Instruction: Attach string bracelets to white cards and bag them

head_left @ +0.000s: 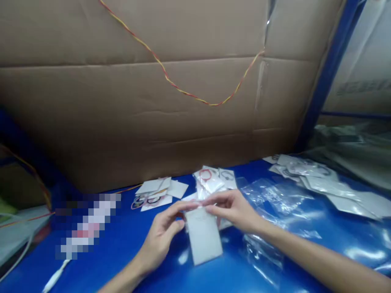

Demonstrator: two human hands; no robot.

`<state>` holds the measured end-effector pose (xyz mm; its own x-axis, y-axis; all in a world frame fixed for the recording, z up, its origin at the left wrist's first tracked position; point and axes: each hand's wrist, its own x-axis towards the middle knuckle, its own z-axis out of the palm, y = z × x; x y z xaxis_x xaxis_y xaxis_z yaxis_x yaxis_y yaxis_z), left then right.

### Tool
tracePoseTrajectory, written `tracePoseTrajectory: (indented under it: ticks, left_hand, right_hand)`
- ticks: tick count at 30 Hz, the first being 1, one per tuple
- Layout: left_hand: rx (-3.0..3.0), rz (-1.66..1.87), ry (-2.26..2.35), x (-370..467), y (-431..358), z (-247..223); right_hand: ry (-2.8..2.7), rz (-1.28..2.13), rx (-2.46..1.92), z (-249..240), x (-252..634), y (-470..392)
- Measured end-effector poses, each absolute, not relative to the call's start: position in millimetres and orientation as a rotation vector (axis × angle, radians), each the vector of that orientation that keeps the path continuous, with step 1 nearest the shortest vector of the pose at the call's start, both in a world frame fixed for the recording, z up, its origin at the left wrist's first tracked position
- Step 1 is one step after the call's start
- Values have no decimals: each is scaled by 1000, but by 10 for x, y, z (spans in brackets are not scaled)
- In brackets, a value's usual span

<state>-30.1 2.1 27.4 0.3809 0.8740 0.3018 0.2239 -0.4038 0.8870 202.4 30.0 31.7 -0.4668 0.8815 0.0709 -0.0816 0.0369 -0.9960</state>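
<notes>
Both hands meet at the upper edge of a white rectangular card [204,238], which seems to be in a clear bag, above the blue table surface. My left hand [165,228] pinches its upper left corner between thumb and fingers. On the upper right edge, my right hand [233,209] closes its thumb and fingertips. Just beyond the hands lie bagged cards, one with a red ring [205,175]. White cards with dark and coloured rings [155,193] lie to the left of those.
Clear plastic bags [275,199] spread right of my right hand. A pile of bagged white cards [342,187] lies farther right. Cardboard [183,122] stands behind, crossed by a red-yellow wire [186,93]. A blurred-out item with a white cable [56,274] is at left.
</notes>
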Motion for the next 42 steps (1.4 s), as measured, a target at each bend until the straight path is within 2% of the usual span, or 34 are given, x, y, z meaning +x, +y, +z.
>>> tracePoseTrajectory:
  ticks: [2,8,14,21,27,42]
  left_hand:
    - [1860,1013,930,-294,4,249]
    - [1805,1057,1264,-207,-41,144]
    - [1559,1108,1210,-182,-26,122]
    - [1560,1134,1285,-217,5,146]
    - [1610,1038,1201,-204,15,164]
    - [1699,943,1019,-146,-59,150]
  right_hand:
    - [-1536,1515,-856,327,2034,306]
    - [-1526,1609,-858,290,2018,310]
    - [-1578,1611,-910,306,2030,296]
    - [-1557,1420,-974,394,2101,350]
    - [-1358,1329,-786,416,2155,442]
    - [-1507,1575,-809,358,2072,313]
